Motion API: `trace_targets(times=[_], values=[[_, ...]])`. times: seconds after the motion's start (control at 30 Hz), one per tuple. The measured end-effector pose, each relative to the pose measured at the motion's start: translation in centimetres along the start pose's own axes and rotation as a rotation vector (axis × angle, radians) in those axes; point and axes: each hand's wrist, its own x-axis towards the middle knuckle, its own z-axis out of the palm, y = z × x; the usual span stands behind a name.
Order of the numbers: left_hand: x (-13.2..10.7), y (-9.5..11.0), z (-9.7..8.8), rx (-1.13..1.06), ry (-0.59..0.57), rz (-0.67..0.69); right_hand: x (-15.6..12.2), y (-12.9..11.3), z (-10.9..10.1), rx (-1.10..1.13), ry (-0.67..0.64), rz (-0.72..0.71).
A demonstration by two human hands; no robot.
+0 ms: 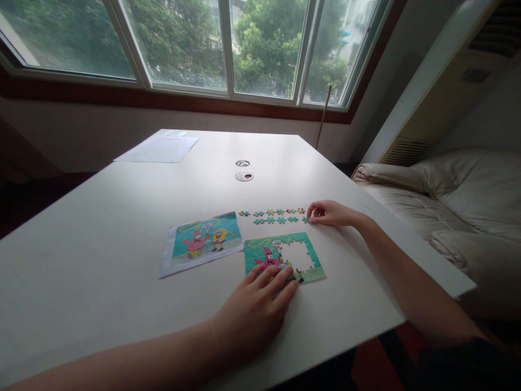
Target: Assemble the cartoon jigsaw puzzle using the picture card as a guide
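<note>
Right hand (331, 213) pinches a loose puzzle piece (306, 219); left hand (254, 309) lies flat, fingers spread, holding nothing, on the unfinished jigsaw puzzle (283, 256).

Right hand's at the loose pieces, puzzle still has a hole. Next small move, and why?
Probably pinch the end piece under the right hand and carry it to the gap in the puzzle. The left hand lies flat on the puzzle's near edge, bracing it.

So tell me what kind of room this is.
Most likely a room in a home, perhaps a living room or study. A large white table stands under a wide window with trees outside, a cream sofa sits beside it, and a cartoon jigsaw puzzle lies half done.
</note>
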Motion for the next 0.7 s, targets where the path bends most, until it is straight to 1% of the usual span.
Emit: trace_targets(times=[0.17,0.3,0.37,0.43,0.57,0.7], values=[[0.1,0.1,0.1,-0.001,0.004,0.007,-0.1,0.0,0.0,-0.014,0.019,-0.020],[0.0,0.1,0.3,0.003,0.002,0.002,0.6,-1.4,0.2,-0.057,0.107,-0.052],[0.0,0.1,0.3,0.004,-0.003,0.002,1.4,-2.5,0.4,-0.089,0.139,-0.086],[0.0,0.1,0.3,0.004,-0.007,-0.001,2.4,-3.8,0.7,-0.113,0.141,-0.133],[0.0,0.1,0.2,0.001,-0.010,0.003,4.8,-6.0,1.4,-0.132,0.086,-0.232],[0.0,0.1,0.2,0.003,-0.015,0.001,7.0,-7.5,2.2,-0.150,0.057,-0.289]])
